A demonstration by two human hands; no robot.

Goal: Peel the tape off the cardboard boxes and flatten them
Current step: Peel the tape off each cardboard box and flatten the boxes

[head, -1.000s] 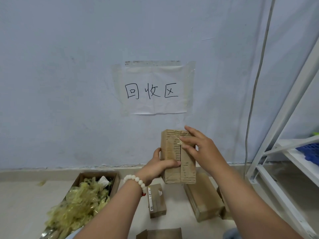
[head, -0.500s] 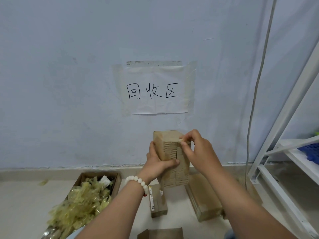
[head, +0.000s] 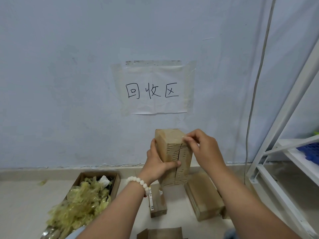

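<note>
I hold a small tall cardboard box (head: 172, 150) upright in front of the wall, its flap seam running down the near face. My left hand (head: 158, 164) grips its lower left side, thumb across the seam. My right hand (head: 202, 147) is at the box's upper right corner, fingertips pinching a strip of clear tape (head: 183, 137) there. Two more taped boxes lie on the floor below: a small one (head: 158, 202) and a longer one (head: 203, 197).
An open carton (head: 115, 180) heaped with crumpled yellowish tape (head: 81, 204) stands at the lower left. A white metal shelf rack (head: 283, 169) rises on the right, a cable beside it. A paper sign (head: 155, 90) is taped to the wall. Another cardboard piece (head: 162, 233) shows at the bottom edge.
The box has tilted and turned slightly left. My right hand went from lying flat on the front face to pinching the tape at the upper right corner.
</note>
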